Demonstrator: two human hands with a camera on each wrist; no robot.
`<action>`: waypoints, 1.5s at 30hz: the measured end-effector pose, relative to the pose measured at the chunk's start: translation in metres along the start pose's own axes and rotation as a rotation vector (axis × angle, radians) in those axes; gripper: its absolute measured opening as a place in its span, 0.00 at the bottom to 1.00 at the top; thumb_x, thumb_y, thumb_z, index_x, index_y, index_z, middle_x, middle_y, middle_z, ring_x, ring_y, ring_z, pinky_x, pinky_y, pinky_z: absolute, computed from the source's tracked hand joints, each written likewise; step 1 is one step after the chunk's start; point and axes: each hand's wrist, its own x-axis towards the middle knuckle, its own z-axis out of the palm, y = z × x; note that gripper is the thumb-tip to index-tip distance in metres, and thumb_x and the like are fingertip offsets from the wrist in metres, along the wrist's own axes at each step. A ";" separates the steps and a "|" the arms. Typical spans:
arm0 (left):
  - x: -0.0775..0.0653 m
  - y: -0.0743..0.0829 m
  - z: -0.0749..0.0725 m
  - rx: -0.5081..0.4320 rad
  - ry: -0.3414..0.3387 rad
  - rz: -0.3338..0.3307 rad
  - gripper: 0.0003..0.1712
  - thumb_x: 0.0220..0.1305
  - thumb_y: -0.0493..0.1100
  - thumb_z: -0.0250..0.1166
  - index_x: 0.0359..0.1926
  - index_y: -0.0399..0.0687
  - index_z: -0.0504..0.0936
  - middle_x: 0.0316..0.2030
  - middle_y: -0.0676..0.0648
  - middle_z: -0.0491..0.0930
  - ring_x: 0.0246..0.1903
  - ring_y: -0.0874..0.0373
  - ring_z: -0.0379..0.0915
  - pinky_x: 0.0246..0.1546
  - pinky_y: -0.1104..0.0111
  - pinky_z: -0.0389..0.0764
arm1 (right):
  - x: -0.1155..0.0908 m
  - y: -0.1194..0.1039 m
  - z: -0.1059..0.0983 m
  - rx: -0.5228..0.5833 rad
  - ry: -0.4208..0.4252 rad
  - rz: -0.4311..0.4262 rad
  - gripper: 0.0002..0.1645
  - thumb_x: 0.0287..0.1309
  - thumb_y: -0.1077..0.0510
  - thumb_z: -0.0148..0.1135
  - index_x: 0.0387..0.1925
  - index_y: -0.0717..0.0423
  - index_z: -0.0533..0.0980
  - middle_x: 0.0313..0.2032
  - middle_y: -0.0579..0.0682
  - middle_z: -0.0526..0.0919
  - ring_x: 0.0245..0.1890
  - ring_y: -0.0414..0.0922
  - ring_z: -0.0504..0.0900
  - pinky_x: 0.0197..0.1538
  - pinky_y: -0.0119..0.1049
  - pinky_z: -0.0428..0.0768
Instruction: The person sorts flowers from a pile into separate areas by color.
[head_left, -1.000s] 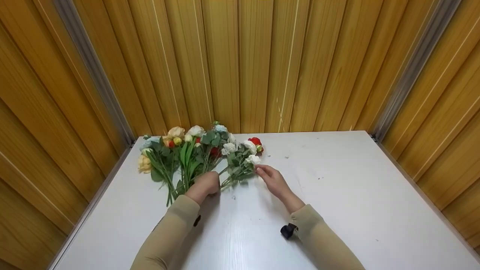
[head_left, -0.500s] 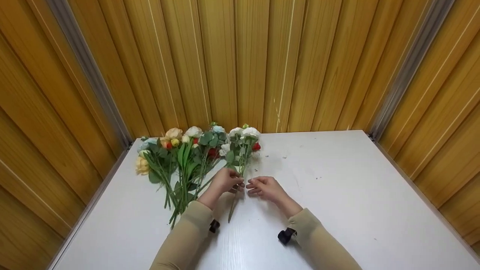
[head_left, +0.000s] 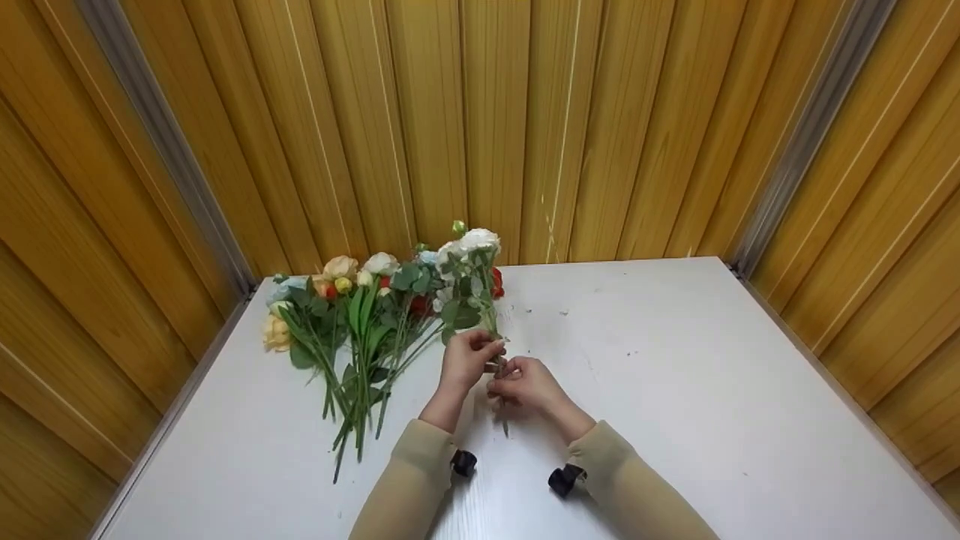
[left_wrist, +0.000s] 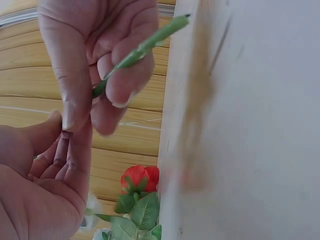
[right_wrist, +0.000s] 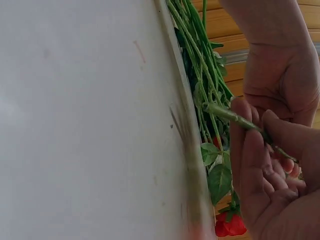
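Note:
A stem of white artificial-looking flowers (head_left: 478, 241) is raised over the table, tilted with its blooms toward the back wall. My left hand (head_left: 465, 361) pinches this stem below its leaves. Just beneath, my right hand (head_left: 526, 386) grips the lower stem with thumb and fingers. In the left wrist view the cut green stem end (left_wrist: 155, 41) sticks out past the right hand. The right wrist view shows the same stem end (right_wrist: 220, 111) between the right thumb and fingers (right_wrist: 254, 150). Behind the held blooms, a red flower (head_left: 497, 283) partly shows.
A pile of loose flower stems (head_left: 364, 360) lies left of my hands, with a peach bloom (head_left: 341, 267), a yellow bloom (head_left: 277, 332) and pale blue ones at the far end. The white table (head_left: 675, 390) meets wooden-panelled walls (head_left: 585, 135) at the back and sides.
My left hand has moved right from the pile with the white flower stem, which now stands higher and more upright. My right hand has come off the blooms and taken hold of the lower stem.

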 end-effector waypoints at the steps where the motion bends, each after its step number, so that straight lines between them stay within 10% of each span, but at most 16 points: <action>1: 0.000 0.000 0.000 0.002 0.012 0.007 0.07 0.68 0.34 0.67 0.42 0.31 0.84 0.32 0.40 0.89 0.28 0.59 0.86 0.33 0.64 0.90 | 0.000 -0.001 0.000 0.013 0.020 -0.001 0.08 0.61 0.65 0.69 0.33 0.67 0.79 0.29 0.60 0.90 0.23 0.36 0.86 0.30 0.28 0.83; 13: -0.002 0.004 -0.014 0.122 0.040 0.029 0.13 0.70 0.40 0.68 0.49 0.35 0.86 0.37 0.39 0.89 0.33 0.55 0.88 0.38 0.65 0.89 | 0.003 0.001 -0.005 0.088 0.060 -0.049 0.06 0.64 0.71 0.65 0.36 0.73 0.76 0.30 0.60 0.89 0.26 0.43 0.90 0.37 0.39 0.90; 27: 0.000 0.001 -0.081 0.579 0.406 -0.046 0.15 0.72 0.38 0.64 0.53 0.32 0.81 0.45 0.33 0.83 0.46 0.39 0.81 0.49 0.49 0.81 | 0.009 -0.003 -0.050 0.117 0.147 0.018 0.03 0.67 0.72 0.60 0.38 0.74 0.76 0.29 0.53 0.87 0.26 0.40 0.87 0.37 0.34 0.89; 35: -0.004 -0.007 -0.095 0.784 0.405 -0.134 0.25 0.69 0.37 0.66 0.58 0.19 0.74 0.56 0.21 0.77 0.59 0.26 0.73 0.64 0.41 0.73 | 0.009 -0.004 -0.089 0.069 0.239 0.104 0.07 0.68 0.69 0.61 0.42 0.73 0.78 0.27 0.52 0.88 0.26 0.40 0.88 0.36 0.31 0.88; 45: -0.001 -0.014 -0.104 0.786 0.340 -0.215 0.15 0.71 0.32 0.60 0.52 0.21 0.78 0.44 0.26 0.83 0.46 0.33 0.82 0.48 0.46 0.83 | 0.001 0.003 -0.140 0.037 0.326 0.171 0.12 0.71 0.68 0.59 0.48 0.77 0.75 0.28 0.49 0.88 0.26 0.38 0.88 0.37 0.30 0.88</action>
